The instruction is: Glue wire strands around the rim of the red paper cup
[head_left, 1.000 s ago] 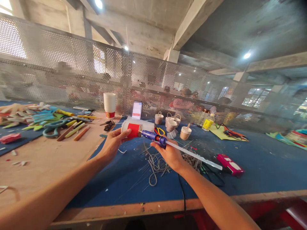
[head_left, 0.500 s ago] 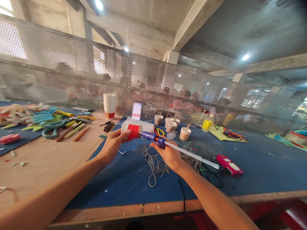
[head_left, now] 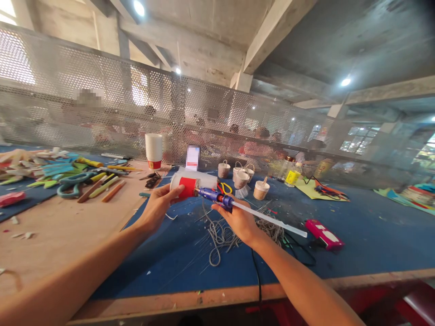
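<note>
My left hand [head_left: 162, 203] is closed around a red and white paper cup [head_left: 188, 187], which lies on its side in the air above the blue mat. A blue hot glue gun [head_left: 212, 195] is gripped in my right hand [head_left: 238, 219]. Its nozzle meets the cup's base end, though I cannot tell whether it touches. From the back of the gun sticks a long, clear glue stick [head_left: 272, 219]. Below my hands, a tangle of grey cord [head_left: 222, 235] spreads over the mat. Yellow-handled scissors [head_left: 224, 187] lie just behind the gun.
Several small cord-handled cups [head_left: 241, 179] and a cup with a stick [head_left: 261, 189] stand behind. Stacked paper cups [head_left: 153, 149] and a phone [head_left: 192, 157] are near the mesh screen [head_left: 176, 108]. Teal scissors [head_left: 73, 183] lie left; a magenta box [head_left: 324, 234] lies right.
The whole view has shifted very slightly. My hands, the cup and the glue gun keep nearly the same position to each other.
</note>
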### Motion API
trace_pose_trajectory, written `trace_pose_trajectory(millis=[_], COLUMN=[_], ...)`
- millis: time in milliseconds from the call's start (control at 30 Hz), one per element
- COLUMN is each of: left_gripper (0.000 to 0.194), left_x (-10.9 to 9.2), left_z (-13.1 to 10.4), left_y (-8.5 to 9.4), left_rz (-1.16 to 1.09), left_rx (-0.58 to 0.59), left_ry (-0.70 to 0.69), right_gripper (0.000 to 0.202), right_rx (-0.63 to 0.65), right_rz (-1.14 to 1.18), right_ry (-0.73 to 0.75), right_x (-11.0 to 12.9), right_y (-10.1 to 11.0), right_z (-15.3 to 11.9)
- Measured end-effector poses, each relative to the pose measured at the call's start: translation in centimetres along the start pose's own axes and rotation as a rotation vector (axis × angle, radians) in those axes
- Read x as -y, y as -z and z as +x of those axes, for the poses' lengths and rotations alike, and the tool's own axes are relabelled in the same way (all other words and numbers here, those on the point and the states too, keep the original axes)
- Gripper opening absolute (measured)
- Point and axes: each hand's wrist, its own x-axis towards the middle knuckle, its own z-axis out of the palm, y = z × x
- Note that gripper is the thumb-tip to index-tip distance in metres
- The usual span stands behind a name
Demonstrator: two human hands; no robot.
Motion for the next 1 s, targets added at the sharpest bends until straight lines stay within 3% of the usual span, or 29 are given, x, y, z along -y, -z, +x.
trace_pose_trajectory(millis=[433, 1000], left_gripper=[0.038, 0.033], left_x=[-0.18, -0.01], left_z=[-0.09, -0.15], left_y=[-0.11, 0.13], left_rz=[0.025, -0.008], left_rx=[0.011, 0.029], left_ry=[-0.002, 0.010], right_gripper=[0.039, 0.039], right_rx=[-0.117, -0.123], right_rz=[-0.050, -0.022], right_ry=[0.138, 0.113], right_x=[-0.55, -0.64], right_y=[-0.64, -0.67], right_z=[-0.09, -0.04])
